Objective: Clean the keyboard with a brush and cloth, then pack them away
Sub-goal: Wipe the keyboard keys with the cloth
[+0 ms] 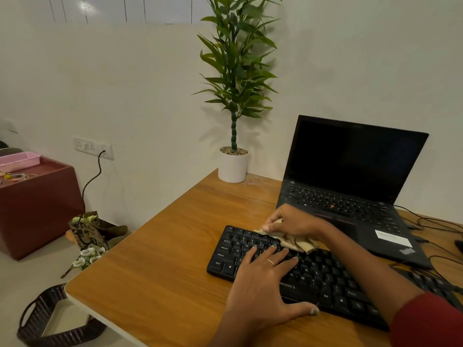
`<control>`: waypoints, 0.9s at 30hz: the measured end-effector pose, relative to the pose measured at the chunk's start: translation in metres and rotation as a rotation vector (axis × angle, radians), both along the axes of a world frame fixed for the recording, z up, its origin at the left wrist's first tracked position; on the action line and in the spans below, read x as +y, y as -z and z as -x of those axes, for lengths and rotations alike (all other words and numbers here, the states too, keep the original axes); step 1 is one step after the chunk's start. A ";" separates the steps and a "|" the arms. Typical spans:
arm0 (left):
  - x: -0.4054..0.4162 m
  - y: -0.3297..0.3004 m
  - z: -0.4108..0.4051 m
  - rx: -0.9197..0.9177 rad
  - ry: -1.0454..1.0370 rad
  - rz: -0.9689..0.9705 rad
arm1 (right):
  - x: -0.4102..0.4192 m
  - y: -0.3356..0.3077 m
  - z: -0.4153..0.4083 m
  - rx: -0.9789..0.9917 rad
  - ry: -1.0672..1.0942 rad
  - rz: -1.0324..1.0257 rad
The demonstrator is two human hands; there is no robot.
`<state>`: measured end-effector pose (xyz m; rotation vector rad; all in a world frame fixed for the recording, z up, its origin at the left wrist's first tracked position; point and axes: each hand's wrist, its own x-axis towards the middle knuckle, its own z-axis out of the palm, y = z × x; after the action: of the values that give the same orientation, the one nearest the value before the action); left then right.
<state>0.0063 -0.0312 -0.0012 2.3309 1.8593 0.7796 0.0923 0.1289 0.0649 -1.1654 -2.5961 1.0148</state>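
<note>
Reading "…RONICS", perhaps cut off, on keyboard (313,276); laptop (350,196) says ThinkPad.

**White walls, pale floor, wooden counter**

The room is enclosed by plain white walls (140,78). A socket plate (93,147) is mounted low on the wall, with a dark cable (91,180) plugged in. A wooden counter (160,266) is set against the wall. A dark red cabinet (37,206) is placed on the pale floor (22,279), where a dark woven basket (50,319) is also seen.
</note>
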 end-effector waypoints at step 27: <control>0.001 0.000 0.002 -0.014 0.008 0.053 | 0.021 -0.009 0.004 -0.123 -0.047 0.139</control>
<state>0.0039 -0.0305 -0.0008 2.2942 1.8400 0.7349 0.0887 0.1500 0.0737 -1.2410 -2.6966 1.1866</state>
